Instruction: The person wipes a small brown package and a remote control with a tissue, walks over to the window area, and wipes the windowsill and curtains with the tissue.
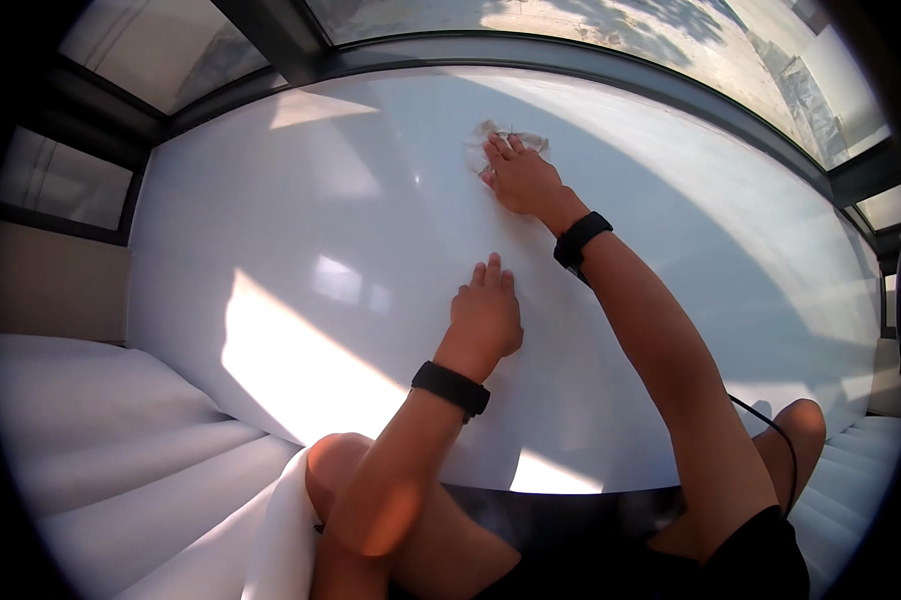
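My right hand (526, 178) is out near the far side of a glossy white surface (370, 230), pressing a crumpled, whitish cloth or tissue (480, 150) against it. The fingers lie over the cloth, and its crinkled edges stick out around them, with a small reddish patch by the thumb side. Closer to me, my left hand (486, 312) rests palm down on the same surface. Its fingers point forward and nothing shows under it. Each wrist wears a black band.
Dark window frames (530, 55) border the surface at the back and sides, with sunlit ground outside. White padded cushions (140, 460) lie at the lower left and lower right. A thin black cable (782, 432) runs beside my right arm. Bright sunlight patches fall on the surface.
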Demonstrator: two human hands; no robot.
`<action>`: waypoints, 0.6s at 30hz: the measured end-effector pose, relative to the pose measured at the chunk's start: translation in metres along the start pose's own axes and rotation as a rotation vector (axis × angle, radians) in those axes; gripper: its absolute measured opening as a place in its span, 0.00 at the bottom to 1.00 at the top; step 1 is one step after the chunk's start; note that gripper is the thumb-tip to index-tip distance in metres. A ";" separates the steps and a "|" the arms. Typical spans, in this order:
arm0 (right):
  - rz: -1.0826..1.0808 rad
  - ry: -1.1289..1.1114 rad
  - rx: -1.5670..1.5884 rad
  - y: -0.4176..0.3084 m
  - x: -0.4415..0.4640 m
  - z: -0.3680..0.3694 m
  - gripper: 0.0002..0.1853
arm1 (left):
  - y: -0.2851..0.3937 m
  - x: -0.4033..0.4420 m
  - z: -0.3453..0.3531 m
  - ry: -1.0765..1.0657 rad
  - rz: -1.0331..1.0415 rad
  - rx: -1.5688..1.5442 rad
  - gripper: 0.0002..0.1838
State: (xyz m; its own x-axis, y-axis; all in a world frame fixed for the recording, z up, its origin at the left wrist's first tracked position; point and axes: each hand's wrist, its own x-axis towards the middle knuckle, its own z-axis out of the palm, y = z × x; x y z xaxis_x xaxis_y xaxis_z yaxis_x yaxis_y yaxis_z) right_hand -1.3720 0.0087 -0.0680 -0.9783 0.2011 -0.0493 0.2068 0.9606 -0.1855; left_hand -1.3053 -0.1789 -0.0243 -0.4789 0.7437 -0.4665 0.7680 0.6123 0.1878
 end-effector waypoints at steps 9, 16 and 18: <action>-0.083 0.135 0.047 -0.027 -0.043 0.017 0.30 | 0.007 -0.008 -0.004 -0.022 -0.016 0.007 0.40; -0.175 0.049 0.090 -0.031 -0.112 0.014 0.29 | -0.004 -0.004 -0.005 -0.088 0.037 0.016 0.48; -0.197 0.008 0.102 -0.029 -0.106 0.006 0.28 | -0.007 -0.004 -0.013 -0.106 0.040 0.004 0.49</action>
State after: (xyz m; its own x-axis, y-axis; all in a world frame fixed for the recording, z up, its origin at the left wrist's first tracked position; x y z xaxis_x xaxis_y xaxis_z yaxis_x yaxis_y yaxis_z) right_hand -1.2738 -0.0413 -0.0634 -0.9999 0.0131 0.0054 0.0109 0.9571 -0.2894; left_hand -1.3137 -0.1827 -0.0125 -0.4005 0.7348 -0.5473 0.7872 0.5817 0.2049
